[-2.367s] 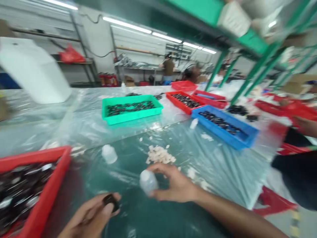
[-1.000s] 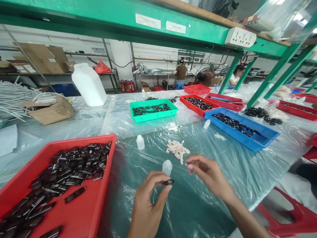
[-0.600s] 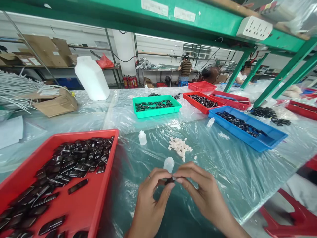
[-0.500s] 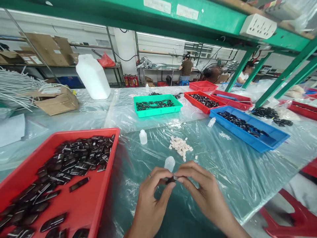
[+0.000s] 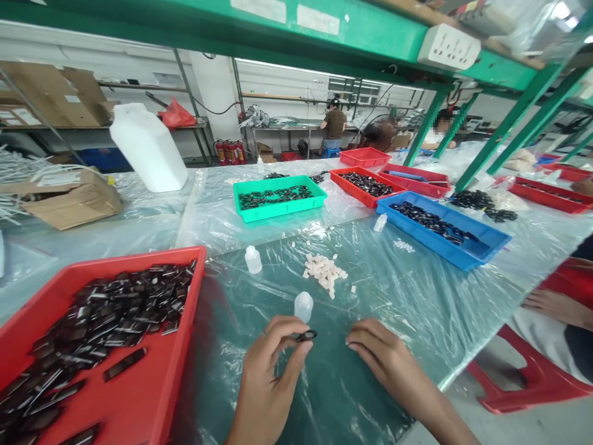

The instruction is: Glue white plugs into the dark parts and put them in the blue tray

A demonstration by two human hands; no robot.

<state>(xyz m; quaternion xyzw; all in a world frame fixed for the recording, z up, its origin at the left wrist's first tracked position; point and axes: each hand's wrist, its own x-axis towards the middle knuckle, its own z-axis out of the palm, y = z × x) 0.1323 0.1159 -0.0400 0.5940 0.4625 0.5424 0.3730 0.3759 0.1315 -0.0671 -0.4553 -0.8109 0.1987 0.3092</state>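
Observation:
My left hand [image 5: 266, 374] pinches a small black part [image 5: 306, 336] between thumb and fingertips, low in the middle of the view. My right hand [image 5: 386, 364] rests just right of it on the plastic-covered table [image 5: 407, 296], fingers curled loosely, and I see nothing in it. A small white bottle [image 5: 303, 306] stands right behind the black part. A pile of small whitish pieces [image 5: 323, 272] lies further back. A red tray [image 5: 152, 395] full of black parts sits at my left.
A second small bottle [image 5: 252, 259] stands near the red tray's corner. Green [image 5: 278, 207], red [image 5: 356, 191] and blue [image 5: 463, 256] trays of black parts line the far side. A white jug [image 5: 147, 148] and a cardboard box [image 5: 65, 201] stand far left. Another person's hand [image 5: 553, 306] is at the right.
My right hand has come off the black part and moved right onto the table; half a second ago both hands were pinching it together. The left hand still holds it.

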